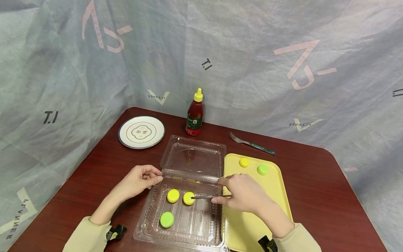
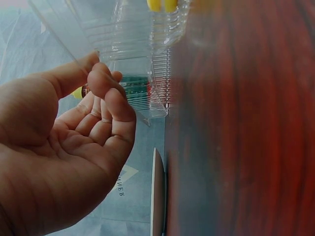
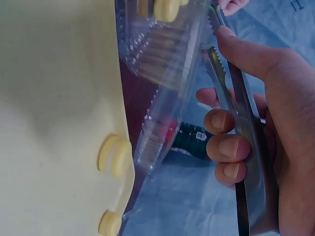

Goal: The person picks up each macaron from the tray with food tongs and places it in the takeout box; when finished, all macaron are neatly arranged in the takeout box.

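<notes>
A clear plastic clamshell container [image 1: 196, 227] lies with its lid folded back. At its left hinge corner, my left hand [image 1: 140, 180] pinches the rim between thumb and fingers; the left wrist view shows this hand [image 2: 74, 128] from the palm side. My right hand [image 1: 244, 192] grips metal tongs [image 3: 252, 157], the fingers wrapped round both arms. In the right wrist view the serrated tips stand apart. The head view has the tongs' tips overlapping a yellow macaron [image 1: 189, 198] inside the container. Another yellow macaron [image 1: 173, 196] and a green macaron [image 1: 167, 219] sit there too.
A yellow tray [image 1: 248, 224] adjoins the container's right side, bearing a yellow macaron [image 1: 244, 162] and a green one at its far end. Behind are a white plate [image 1: 141, 132], a red sauce bottle [image 1: 195, 117] and a fork [image 1: 253, 144]. Grey cloth hangs behind the table.
</notes>
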Motion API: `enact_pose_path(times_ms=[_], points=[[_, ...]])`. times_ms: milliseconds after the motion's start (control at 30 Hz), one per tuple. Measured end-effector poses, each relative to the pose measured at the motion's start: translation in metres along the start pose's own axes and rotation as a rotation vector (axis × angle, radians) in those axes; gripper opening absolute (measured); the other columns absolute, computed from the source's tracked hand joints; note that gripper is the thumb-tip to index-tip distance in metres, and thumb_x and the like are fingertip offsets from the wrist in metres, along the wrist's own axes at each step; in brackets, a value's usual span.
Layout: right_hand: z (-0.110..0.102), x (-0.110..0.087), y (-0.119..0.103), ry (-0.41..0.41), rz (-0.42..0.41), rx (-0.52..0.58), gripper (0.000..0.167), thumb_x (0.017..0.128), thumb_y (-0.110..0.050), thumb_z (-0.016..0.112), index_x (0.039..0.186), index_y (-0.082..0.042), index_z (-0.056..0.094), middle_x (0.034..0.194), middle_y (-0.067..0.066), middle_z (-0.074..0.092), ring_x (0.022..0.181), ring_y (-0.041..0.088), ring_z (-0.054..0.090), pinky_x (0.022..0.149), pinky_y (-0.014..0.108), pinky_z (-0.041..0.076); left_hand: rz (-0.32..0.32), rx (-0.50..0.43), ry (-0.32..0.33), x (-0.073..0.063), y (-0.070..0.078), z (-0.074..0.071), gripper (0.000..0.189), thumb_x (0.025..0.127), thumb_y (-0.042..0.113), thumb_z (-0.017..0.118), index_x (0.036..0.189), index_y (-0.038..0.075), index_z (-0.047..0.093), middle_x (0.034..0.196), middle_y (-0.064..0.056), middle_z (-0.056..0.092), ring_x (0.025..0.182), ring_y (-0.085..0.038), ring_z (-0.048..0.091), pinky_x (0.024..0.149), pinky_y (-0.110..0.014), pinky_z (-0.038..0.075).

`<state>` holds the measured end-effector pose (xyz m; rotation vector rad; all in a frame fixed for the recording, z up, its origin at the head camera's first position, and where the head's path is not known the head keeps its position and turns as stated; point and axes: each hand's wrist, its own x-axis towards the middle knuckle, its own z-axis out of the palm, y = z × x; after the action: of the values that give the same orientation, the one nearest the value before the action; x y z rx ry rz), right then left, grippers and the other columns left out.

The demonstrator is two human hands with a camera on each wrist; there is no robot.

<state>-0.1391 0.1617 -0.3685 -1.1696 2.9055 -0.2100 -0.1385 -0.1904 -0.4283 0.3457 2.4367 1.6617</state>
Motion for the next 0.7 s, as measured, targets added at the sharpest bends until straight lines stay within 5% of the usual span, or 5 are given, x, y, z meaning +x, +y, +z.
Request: enact_pose_path(times_ms=[400, 700], points=[[-0.016, -0.010, 0.013, 0.049, -0.003, 0.036, 0.047, 0.087, -0.058, 0.070, 0.102, -0.014, 0.073, 0.088, -0.006, 0.073, 0.067, 0.004, 0.063, 0.060, 0.028, 0.050, 0.005, -0.014, 0.002, 0.001, -0.002, 0.000, 0.021, 0.091, 0.013, 0.074, 0.103, -0.004, 0.069, 0.076, -0.005, 0.062, 0.062, -0.015, 0.058, 0.059, -0.028, 0.052], [-0.029, -0.018, 0.027, 0.091, 0.045, 0.007, 0.033, 0.083, -0.051, 0.077, 0.081, -0.024, 0.059, 0.059, -0.018, 0.037, 0.051, -0.003, 0.030, 0.049, 0.022, 0.031, 0.008, -0.008, 0.000, 0.001, -0.001, 0.000, 0.021, 0.091, 0.013, 0.073, 0.103, -0.005, 0.068, 0.076, -0.005, 0.062, 0.062, -0.016, 0.058, 0.059, -0.028, 0.052]])
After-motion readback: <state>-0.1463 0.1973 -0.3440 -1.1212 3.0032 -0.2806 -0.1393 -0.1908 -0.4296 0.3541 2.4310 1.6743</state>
